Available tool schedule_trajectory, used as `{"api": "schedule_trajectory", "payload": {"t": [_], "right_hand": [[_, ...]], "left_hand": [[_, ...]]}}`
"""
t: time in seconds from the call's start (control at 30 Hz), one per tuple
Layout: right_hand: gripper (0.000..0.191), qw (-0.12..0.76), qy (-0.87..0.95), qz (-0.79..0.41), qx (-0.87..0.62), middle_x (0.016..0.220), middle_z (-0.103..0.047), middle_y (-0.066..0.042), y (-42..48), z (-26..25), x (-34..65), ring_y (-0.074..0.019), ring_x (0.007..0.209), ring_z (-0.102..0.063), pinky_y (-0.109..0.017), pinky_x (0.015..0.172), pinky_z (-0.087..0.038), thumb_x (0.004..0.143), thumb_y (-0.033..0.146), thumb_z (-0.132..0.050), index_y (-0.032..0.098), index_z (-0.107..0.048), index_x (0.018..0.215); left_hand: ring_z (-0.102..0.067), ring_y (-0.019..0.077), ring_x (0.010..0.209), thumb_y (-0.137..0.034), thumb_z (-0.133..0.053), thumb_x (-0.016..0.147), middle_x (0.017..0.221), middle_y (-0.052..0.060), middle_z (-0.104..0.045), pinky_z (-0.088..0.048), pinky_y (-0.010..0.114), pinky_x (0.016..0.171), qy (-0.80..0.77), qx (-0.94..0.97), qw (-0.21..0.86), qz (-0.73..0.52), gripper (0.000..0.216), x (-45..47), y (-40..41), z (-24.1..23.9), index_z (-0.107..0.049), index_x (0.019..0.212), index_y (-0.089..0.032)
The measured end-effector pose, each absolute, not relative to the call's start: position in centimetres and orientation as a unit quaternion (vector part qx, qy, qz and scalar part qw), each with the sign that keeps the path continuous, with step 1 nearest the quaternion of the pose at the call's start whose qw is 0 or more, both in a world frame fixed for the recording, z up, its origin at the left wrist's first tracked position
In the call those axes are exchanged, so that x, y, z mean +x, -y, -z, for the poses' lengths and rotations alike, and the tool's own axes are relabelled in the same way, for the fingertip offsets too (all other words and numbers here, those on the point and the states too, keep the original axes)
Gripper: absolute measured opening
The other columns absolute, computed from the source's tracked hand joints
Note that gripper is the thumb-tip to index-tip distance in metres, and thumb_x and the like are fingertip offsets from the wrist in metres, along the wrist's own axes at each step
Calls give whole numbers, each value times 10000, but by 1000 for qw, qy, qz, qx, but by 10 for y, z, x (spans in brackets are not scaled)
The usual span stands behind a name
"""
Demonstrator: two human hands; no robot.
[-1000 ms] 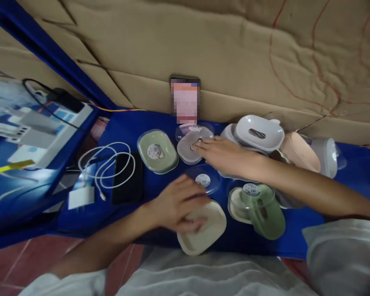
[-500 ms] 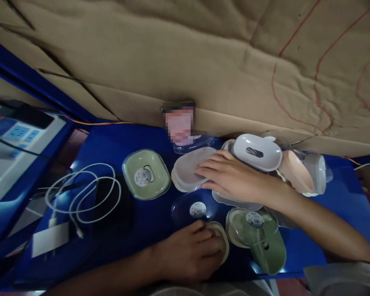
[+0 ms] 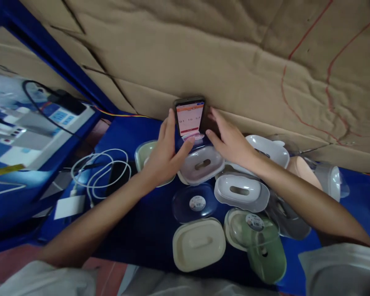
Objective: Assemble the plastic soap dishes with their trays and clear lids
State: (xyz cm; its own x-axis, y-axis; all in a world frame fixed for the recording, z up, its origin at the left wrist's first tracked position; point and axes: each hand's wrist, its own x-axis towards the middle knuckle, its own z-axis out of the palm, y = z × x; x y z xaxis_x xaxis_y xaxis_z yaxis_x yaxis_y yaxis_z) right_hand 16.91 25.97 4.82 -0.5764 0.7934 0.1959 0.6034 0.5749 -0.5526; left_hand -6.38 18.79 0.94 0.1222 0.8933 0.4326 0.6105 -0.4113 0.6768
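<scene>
A phone [image 3: 191, 117] leans upright against the cardboard, a timer lit on its screen. At its left edge is my left hand [image 3: 165, 154], open with the thumb held apart; whether the fingertips touch it I cannot tell. On the other side my right hand [image 3: 230, 137] is open too, fingers spread, a small gap from the phone. Just below the hands lies a pale lilac soap dish [image 3: 200, 166] with a slotted insert. My left hand partly covers a light green dish [image 3: 146, 152]. A white slotted dish [image 3: 240, 189] sits under my right forearm.
Nearer me are a clear lid [image 3: 185, 201] with a round label, a cream dish [image 3: 199, 242] and a darker green dish [image 3: 268, 255]. A grey-white dish [image 3: 271, 150] and peach piece [image 3: 304, 170] lie right. A coiled white cable [image 3: 98, 185] and power strip [image 3: 61, 135] are left.
My left hand has left the cream dish and moved up to the phone. The right hand has moved off the lilac dish toward the phone. The lilac dish now shows a slotted insert.
</scene>
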Motion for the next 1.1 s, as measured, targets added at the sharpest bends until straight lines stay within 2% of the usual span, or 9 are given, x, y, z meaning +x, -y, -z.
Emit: {"api": "schedule_trajectory", "payload": {"t": [0.13,0.33,0.43,0.53,0.63,0.73,0.9,1.0,1.1], "right_hand": [[729,213,871,-205,-392,1770,-359,-226,-260,-38,163,-299,1649,-378,-564,1375,-308,1074,271,-459,95,-209,1737],[714,227,865,-218,-390,1724,-419,-210,-271,-29,155,-289,1617,-419,-577,1347,-349,1058,233,-434,136,-216,1731],[700,235,857,-241,-391,1690,-430,-216,-274,-25,151,-281,1574,-467,-559,1321,-393,1079,256,-404,147,-208,1742],[704,244,850,-259,-389,1688,-397,-184,-268,-26,148,-268,1537,-503,-566,1295,-424,1103,285,-373,244,-160,1773],[694,227,845,-244,-417,1639,-455,-179,-257,-33,146,-318,1531,-500,-673,1260,-414,1120,322,-364,297,-157,1782],[696,204,838,-226,-453,1661,-458,-200,-251,-39,144,-374,1587,-422,-753,1237,-384,1121,339,-368,271,-168,1784],[744,192,838,-266,-436,1789,-306,-196,-249,-41,138,-286,1654,-345,-593,1339,-350,1110,277,-324,175,-37,1789],[770,176,842,-271,-432,1773,-340,-197,-250,-40,137,-281,1624,-399,-571,1333,-373,1110,260,-326,171,30,1787],[767,171,845,-260,-434,1725,-398,-218,-255,-35,137,-315,1554,-491,-601,1285,-429,1120,274,-330,180,33,1788]], "left_hand": [[-422,332,1599,-668,-464,1110,1694,184,-448,-333,541,1351,-513,721,165,-435,760,-60,-214,-10,-298,1722,-249],[-473,335,1556,-781,-404,1075,1600,174,-534,-328,544,1343,-518,708,170,-450,792,-66,-234,-7,-446,1651,-239],[-478,331,1545,-806,-374,1067,1564,164,-547,-336,550,1337,-517,703,177,-456,808,-70,-232,-9,-452,1649,-252],[-504,321,1510,-805,-307,1077,1498,150,-571,-355,553,1323,-505,713,189,-449,804,-76,-225,-14,-435,1661,-266],[-511,319,1492,-806,-302,1075,1490,151,-560,-382,545,1310,-495,721,201,-440,809,-82,-222,-20,-400,1682,-280],[-496,323,1509,-798,-309,1079,1558,156,-509,-420,534,1289,-493,717,211,-444,798,-86,-225,-20,-374,1696,-295],[-510,318,1505,-772,-311,1095,1612,154,-510,-450,524,1263,-482,715,246,-442,771,-88,-232,-13,-323,1726,-331],[-535,324,1483,-781,-315,1089,1593,171,-538,-504,513,1206,-492,709,260,-434,804,-88,-231,-11,-301,1744,-315],[-538,328,1491,-762,-307,1102,1598,169,-557,-453,547,1249,-503,708,243,-432,795,-86,-229,-10,-301,1749,-300]]}}
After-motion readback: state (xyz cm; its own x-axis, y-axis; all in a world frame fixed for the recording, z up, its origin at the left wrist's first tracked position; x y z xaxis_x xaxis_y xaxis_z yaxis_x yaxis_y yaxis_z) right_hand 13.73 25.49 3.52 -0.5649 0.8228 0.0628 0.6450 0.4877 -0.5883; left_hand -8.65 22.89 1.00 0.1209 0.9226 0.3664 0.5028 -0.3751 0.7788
